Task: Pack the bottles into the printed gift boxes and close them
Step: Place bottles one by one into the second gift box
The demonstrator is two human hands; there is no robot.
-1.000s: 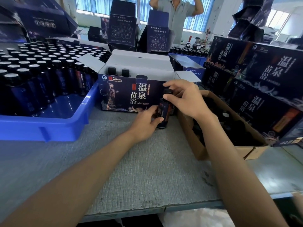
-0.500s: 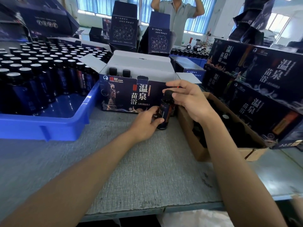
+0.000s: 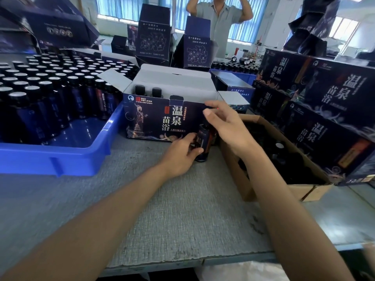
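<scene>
A dark bottle [image 3: 203, 142] with a red and blue label stands upright on the grey table [image 3: 182, 209], just in front of the open printed gift box [image 3: 154, 118]. My left hand [image 3: 180, 153] grips the bottle's lower body. Above the bottle's neck, my right hand [image 3: 227, 126] hovers with loosened, spread fingers, and it hides the cap. Two capped bottles [image 3: 148, 91] stand inside the gift box at its left end. The box's white flaps are folded out.
A blue tray [image 3: 60, 157] with several dark bottles sits at the left. To the right is a brown carton [image 3: 253, 191] with dark contents, and behind it closed gift boxes [image 3: 324, 94] are stacked. A person [image 3: 219, 19] stands beyond the table.
My right hand has loosened from the bottle's cap and its fingers have spread. My left hand keeps its grip on the bottle, which has stayed in place.
</scene>
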